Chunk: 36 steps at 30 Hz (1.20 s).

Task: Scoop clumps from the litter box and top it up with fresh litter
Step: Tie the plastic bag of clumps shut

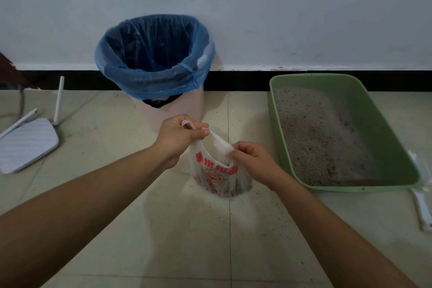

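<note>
Pale tiled floor [187, 241] runs up to a white wall [280, 7] with a black skirting strip [245, 80] along its foot. My left hand [177, 134] is curled round a handle loop of a thin white plastic bag with red print [210, 170], and my right hand [251, 161] pinches the opposite edge of the bag's mouth between thumb and fingers, so the mouth is pulled apart between my two hands. The bag's bottom sits on the floor on a tile seam and bulges with pinkish-grey granules seen through the plastic. Straight behind it, against the wall, stands a round pink waste bin [184, 105] lined with a blue plastic liner [121, 70] folded over its rim; my left hand overlaps the bin's lower front from this angle. To the right of the bag, near but apart from it, lies the rectangular green plastic litter box [383, 124], holding grey litter [315, 135] that lies unevenly, heaped higher at the far-left end. A white plastic scoop [423, 206] lies on the floor just beside the box's right near corner, partly cut off by the edge of view. Well off to the left, a flat white router with two antennas [25, 142] rests on the floor. Small grains are scattered over the tiles around the bag.
</note>
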Available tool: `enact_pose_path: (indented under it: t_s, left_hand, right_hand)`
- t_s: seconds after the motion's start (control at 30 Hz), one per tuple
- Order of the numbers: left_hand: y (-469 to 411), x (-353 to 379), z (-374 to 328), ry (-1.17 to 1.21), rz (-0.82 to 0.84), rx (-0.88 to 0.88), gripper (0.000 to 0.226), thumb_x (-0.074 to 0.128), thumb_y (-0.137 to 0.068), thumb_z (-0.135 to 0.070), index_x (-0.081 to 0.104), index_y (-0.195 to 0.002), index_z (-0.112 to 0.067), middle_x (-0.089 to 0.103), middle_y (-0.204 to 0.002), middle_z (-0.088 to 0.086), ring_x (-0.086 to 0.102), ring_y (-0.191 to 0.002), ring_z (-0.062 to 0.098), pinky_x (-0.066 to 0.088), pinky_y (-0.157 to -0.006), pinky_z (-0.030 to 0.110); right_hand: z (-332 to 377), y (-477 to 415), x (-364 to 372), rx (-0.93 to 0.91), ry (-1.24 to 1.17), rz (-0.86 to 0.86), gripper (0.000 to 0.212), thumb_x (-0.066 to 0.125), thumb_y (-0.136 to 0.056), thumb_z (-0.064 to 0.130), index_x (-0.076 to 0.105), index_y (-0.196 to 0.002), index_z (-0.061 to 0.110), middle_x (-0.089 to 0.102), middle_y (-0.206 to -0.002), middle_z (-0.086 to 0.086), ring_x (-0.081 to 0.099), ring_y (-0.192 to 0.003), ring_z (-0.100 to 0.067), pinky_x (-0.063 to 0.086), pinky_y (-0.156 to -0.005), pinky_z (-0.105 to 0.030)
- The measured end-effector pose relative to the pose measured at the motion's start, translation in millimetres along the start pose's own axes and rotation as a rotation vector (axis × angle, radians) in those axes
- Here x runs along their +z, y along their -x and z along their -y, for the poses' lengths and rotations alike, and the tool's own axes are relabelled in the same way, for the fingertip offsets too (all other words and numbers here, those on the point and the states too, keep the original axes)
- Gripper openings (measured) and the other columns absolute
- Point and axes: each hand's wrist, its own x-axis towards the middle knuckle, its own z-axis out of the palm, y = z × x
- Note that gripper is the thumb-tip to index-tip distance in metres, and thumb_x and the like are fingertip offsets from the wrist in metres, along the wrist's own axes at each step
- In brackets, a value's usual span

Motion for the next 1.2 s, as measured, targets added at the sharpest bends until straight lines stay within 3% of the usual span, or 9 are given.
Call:
enact_pose_path:
  t_s: [0.2, 0.3, 0.43, 0.63, 0.77, 0.87, 0.93, 1.07, 1.2]
  left_hand:
    - [5.2, -1.6, 2.3, 0.242, 0.101, -0.065, 0.026, 0.074, -0.075, 0.008, 0.055, -0.07, -0.01, 0.074, -0.103, 0.011, 0.071, -0.091, 0.022, 0.056, -0.081, 0.029]
    - [5.9, -3.3, 2.0, 0.251, 0.169, -0.084, 0.025, 0.074, -0.076, 0.007, 0.055, -0.07, -0.01, 0.073, -0.105, 0.013, 0.071, -0.088, 0.022, 0.056, -0.082, 0.031]
    - [9.0, -7.3, -0.6, 0.211, 0.218, -0.078, 0.021, 0.072, -0.078, 0.005, 0.056, -0.073, -0.008, 0.073, -0.104, 0.013, 0.071, -0.093, 0.025, 0.057, -0.084, 0.033]
    - [12.8, 2.8, -2.4, 0.37, 0.178, -0.108, 0.019, 0.051, -0.099, -0.01, 0.054, -0.118, -0.01, 0.071, -0.113, 0.012, 0.07, -0.1, 0.022, 0.054, -0.093, 0.036]
    - [13.9, 13.0, -3.9, 0.614, 0.097, -0.146, 0.035, 0.039, -0.105, -0.015, 0.036, -0.139, -0.009, 0.072, -0.111, 0.013, 0.071, -0.1, 0.023, 0.053, -0.095, 0.039]
    - [18.2, 15.4, 9.4, 0.789, 0.048, -0.217, 0.038, 0.038, -0.104, -0.009, 0.035, -0.141, -0.003, 0.068, -0.077, 0.011, 0.072, -0.078, 0.021, 0.059, -0.078, 0.036]
    - [15.7, 7.4, 23.9, 0.829, -0.081, -0.275, 0.027, 0.038, -0.102, -0.005, 0.045, -0.128, -0.005, 0.042, -0.052, 0.001, 0.051, -0.047, 0.013, 0.059, -0.069, 0.034]
    - [9.2, -35.0, 59.2, 0.369, -0.303, -0.238, 0.024, 0.031, -0.097, -0.001, 0.051, -0.105, -0.012, 0.033, -0.057, 0.001, 0.027, -0.044, 0.013, 0.032, -0.041, 0.024]
    - [8.8, -58.2, 83.3, -0.016, -0.301, -0.177, 0.022, 0.032, -0.097, -0.007, 0.052, -0.101, -0.017, 0.041, -0.072, 0.006, 0.036, -0.053, 0.018, 0.036, -0.037, 0.023]
  right_hand:
    - [2.4, 4.6, 1.5, 0.075, 0.023, 0.139, 0.026, 0.053, -0.098, 0.022, 0.076, -0.092, 0.011, 0.075, -0.09, -0.007, 0.071, -0.082, -0.017, 0.056, -0.081, -0.037]
    - [5.4, 2.4, 5.6, 0.138, 0.076, 0.102, 0.042, 0.038, -0.102, 0.042, 0.07, -0.11, 0.016, 0.071, -0.104, -0.004, 0.066, -0.093, -0.016, 0.052, -0.089, -0.041]
    - [10.7, 0.0, 12.3, 0.199, -0.281, -0.016, 0.063, 0.031, -0.087, 0.076, 0.064, -0.117, 0.031, 0.068, -0.113, 0.001, 0.063, -0.109, -0.021, 0.049, -0.095, -0.041]
    - [25.4, -9.8, 19.8, 0.185, -0.792, -0.361, 0.031, 0.047, -0.103, 0.037, 0.068, -0.106, 0.014, 0.071, -0.097, 0.001, 0.063, -0.092, -0.016, 0.05, -0.076, -0.031]
    - [38.7, -10.0, 22.8, 0.219, -1.086, -0.442, 0.043, 0.034, -0.108, 0.03, 0.067, -0.095, 0.006, 0.074, -0.081, -0.003, 0.063, -0.083, -0.016, 0.046, -0.073, -0.027]
    - [39.9, -7.6, 22.3, 0.252, -1.289, -0.507, 0.038, 0.034, -0.104, 0.017, 0.053, -0.072, 0.009, 0.062, -0.056, -0.003, 0.062, -0.068, -0.017, 0.049, -0.072, -0.028]
    - [29.6, -11.5, 20.1, 0.3, -1.41, -0.616, 0.036, 0.03, -0.101, 0.009, 0.04, -0.067, 0.016, 0.041, -0.045, 0.002, 0.046, -0.045, -0.012, 0.046, -0.061, -0.027]
    - [-5.6, -16.5, 8.7, 0.513, -0.98, -0.789, 0.032, 0.028, -0.099, 0.004, 0.038, -0.071, 0.015, 0.03, -0.052, 0.002, 0.025, -0.039, -0.011, 0.028, -0.039, -0.023]
    - [-12.7, -20.3, 10.3, 0.539, -0.547, -0.863, 0.024, 0.031, -0.105, 0.015, 0.054, -0.101, 0.007, 0.044, -0.075, -0.002, 0.042, -0.06, -0.015, 0.039, -0.054, -0.027]
